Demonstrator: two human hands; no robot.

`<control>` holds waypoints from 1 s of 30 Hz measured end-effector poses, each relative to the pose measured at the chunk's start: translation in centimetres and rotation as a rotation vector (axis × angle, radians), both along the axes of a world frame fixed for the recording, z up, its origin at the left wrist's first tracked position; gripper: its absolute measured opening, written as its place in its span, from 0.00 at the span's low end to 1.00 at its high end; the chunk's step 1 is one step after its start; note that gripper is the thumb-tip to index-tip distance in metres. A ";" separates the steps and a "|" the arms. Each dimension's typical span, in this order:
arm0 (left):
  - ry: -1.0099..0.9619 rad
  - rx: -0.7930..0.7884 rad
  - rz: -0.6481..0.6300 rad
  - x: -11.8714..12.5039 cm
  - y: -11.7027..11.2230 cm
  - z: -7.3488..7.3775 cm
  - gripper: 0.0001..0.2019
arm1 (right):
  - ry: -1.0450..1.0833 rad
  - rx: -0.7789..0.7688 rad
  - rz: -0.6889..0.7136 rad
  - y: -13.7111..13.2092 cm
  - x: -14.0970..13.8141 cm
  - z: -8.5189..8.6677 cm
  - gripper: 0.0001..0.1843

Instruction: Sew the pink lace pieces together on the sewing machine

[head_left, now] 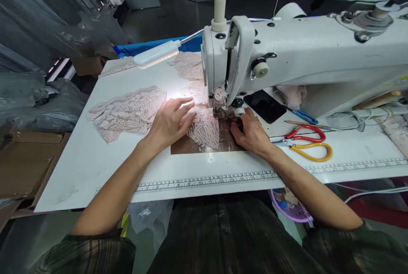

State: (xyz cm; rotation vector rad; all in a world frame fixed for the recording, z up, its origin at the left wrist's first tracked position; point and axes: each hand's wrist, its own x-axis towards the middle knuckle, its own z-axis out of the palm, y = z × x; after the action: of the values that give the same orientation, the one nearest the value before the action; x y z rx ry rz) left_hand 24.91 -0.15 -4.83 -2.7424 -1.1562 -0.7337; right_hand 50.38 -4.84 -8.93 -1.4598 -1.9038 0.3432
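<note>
A white sewing machine stands on a white table. Pale pink lace lies under its presser foot, over a brown metal plate. My left hand rests flat on the lace left of the needle, fingers stretched out. My right hand sits just right of the foot, fingers curled and pinching at the lace edge; what they grip is hard to make out.
More lace pieces lie at the left and back. Red and yellow scissors and a blue clip sit at the right. A gooseneck lamp shines on the work. A ruler strip lines the front edge. Cardboard boxes stand left.
</note>
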 end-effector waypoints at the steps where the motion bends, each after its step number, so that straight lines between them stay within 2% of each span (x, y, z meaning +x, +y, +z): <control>1: 0.019 -0.020 -0.072 0.1 -0.5 0.3 0.14 | -0.005 0.007 0.000 0.0 0.0 0.0 0.14; 4: 0.105 -0.116 -0.287 0.7 -2.0 0.5 0.12 | -0.021 0.029 -0.006 0.1 -0.1 -0.2 0.12; 8: 0.093 -0.229 -0.369 1.4 -2.8 -0.4 0.10 | -0.015 0.059 -0.013 0.1 -0.2 -0.5 0.09; 12: -0.001 -0.287 -0.355 1.6 -2.5 -1.5 0.09 | -0.023 0.046 0.003 0.1 -0.1 -0.3 0.10; 15: -0.053 -0.312 -0.334 1.7 -2.3 -1.9 0.11 | -0.003 0.034 0.077 0.0 0.0 0.1 0.10; 17: -0.074 -0.331 -0.326 1.7 -2.4 -1.8 0.11 | 0.039 0.034 0.164 -0.1 0.1 0.3 0.10; 21: -0.133 -0.362 -0.261 1.9 -2.8 -1.8 0.12 | 0.068 -0.014 0.456 -0.5 0.1 0.8 0.10; 23: -0.160 -0.384 -0.213 2.1 -2.9 -1.9 0.12 | 0.046 -0.031 0.538 -0.7 -0.1 0.8 0.15; 25: -0.190 -0.402 -0.186 2.2 -3.0 -2.1 0.13 | 0.024 -0.032 0.535 -0.8 -0.4 0.7 0.16; 28: -0.235 -0.398 -0.179 2.2 -3.1 -2.3 0.12 | -0.006 -0.033 0.513 -0.8 -0.7 0.6 0.07; 30: -0.247 -0.371 -0.197 2.2 -3.0 -2.3 0.11 | -0.027 -0.037 0.509 -0.7 -0.8 0.5 0.07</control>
State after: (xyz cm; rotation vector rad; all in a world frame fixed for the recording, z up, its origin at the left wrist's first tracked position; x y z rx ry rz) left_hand 27.08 -3.16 -7.16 -3.1820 -1.1807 -0.9952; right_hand 49.54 -5.52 -8.41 -0.9852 -2.2868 0.5949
